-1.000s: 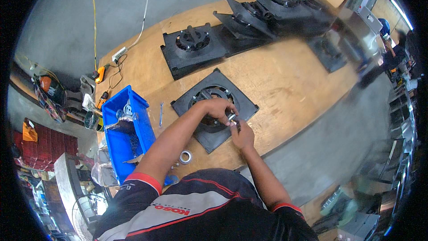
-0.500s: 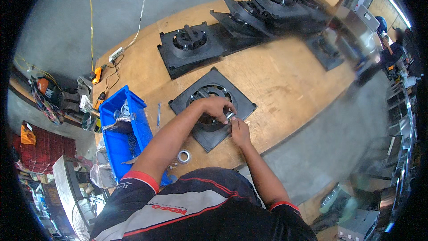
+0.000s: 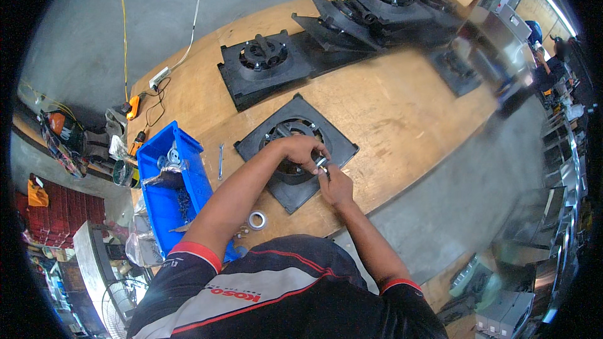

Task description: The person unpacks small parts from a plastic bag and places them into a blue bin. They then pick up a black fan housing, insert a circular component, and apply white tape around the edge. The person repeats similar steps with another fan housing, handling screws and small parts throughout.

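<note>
A black square panel point(image 3: 295, 198) with a round, slotted housing in its middle lies cornerwise on the table in front of me. Over the housing, my left hand point(image 3: 303, 150) curls its fingers and thumb about a small silvery metal piece point(image 3: 321, 162). From the right, my right hand point(image 3: 336, 185) pinches at the same piece, fingertips close to the left thumb. The exact kind of the piece is too small to tell. Part of the housing is hidden under my left hand and forearm.
Left of my arm stands a blue bin point(image 3: 147, 188) with metal parts and dark small pieces inside. A wrench point(image 3: 220, 162) and a silvery ring point(image 3: 257, 220) lie beside it. Another black panel point(image 3: 242, 78) and several stacked ones line the far side. A person point(image 3: 553, 66) is at far right.
Both hands stay at the small metal piece, with the right hand turned slightly. The whole view has shifted a little; the panel keeps its place on the table.
</note>
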Demonstrator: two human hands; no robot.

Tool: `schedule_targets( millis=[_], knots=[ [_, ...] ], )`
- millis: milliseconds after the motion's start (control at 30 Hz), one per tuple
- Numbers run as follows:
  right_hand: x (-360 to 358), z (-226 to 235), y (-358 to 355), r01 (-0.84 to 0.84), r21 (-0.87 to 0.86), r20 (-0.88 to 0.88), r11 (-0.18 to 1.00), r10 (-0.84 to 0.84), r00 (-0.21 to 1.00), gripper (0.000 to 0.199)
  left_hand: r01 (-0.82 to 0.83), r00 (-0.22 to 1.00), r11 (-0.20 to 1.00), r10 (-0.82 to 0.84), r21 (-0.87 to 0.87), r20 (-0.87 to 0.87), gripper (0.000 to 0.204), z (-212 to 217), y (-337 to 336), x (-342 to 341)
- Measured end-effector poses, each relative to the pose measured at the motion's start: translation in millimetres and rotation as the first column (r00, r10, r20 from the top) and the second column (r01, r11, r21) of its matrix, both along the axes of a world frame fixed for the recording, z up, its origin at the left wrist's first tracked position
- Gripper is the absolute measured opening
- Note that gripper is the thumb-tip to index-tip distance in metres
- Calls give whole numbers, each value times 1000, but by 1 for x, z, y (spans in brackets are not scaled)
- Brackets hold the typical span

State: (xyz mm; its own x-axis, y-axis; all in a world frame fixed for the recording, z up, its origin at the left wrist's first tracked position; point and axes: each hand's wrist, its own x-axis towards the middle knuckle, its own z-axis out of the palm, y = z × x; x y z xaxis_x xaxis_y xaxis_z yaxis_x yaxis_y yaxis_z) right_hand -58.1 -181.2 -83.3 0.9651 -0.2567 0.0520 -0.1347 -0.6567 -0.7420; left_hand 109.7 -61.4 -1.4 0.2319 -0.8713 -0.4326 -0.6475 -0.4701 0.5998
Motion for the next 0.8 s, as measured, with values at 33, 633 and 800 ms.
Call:
schedule_targets(
  millis=[33, 633, 800],
  knots=[
    [4, -1, -1, 2, 40, -40, 999, 0, 999, 44, 11, 1000, 1000, -11, 3, 13, 67, 1, 0, 0],
    [10, -8, -9, -39, 442, -103, 896, 94, 990, 39, -17, 996, 1000, 17, 4, -89, 68, 1, 0, 1],
    [3, 8, -4, -40, 95, 106, 995, 30, 994, 46, -7, 998, 1000, 7, 8, -59, 67, 4, 2, 2]
  ],
)
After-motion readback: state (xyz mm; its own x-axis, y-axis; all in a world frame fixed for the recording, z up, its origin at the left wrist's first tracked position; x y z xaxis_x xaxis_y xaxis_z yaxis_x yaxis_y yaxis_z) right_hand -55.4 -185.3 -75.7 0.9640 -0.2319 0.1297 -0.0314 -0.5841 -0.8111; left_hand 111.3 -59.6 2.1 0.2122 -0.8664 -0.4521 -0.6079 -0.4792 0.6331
